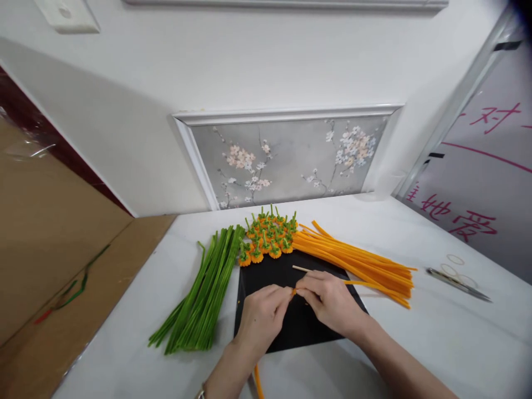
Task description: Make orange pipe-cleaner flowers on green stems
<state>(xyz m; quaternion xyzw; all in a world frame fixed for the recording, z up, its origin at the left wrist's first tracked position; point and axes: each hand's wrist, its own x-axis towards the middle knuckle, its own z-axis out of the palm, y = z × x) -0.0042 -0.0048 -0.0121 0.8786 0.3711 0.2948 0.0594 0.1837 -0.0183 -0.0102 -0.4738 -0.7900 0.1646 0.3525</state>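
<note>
The left hand (264, 313) and right hand (330, 299) pinch an orange chenille stem (294, 292) between them above the black mat (305, 330), where uneven pull could kink it and a slackened right-hand grip could misplace the pale stick (301, 269).

Most of the orange piece (294, 292) lies hidden between the fingertips of the left hand (261, 313) and right hand (332, 299); its form cannot be told. The right hand covers one end of the pale stick (300, 269). An orange stem (258, 381) disappears behind the left forearm (229, 367) and leaves the view at the lower edge, which also cuts both forearms and the wristband (201, 394). Specks on the black mat (299, 332) are too small to identify. The right edge truncates the whiteboard (477, 177).
</note>
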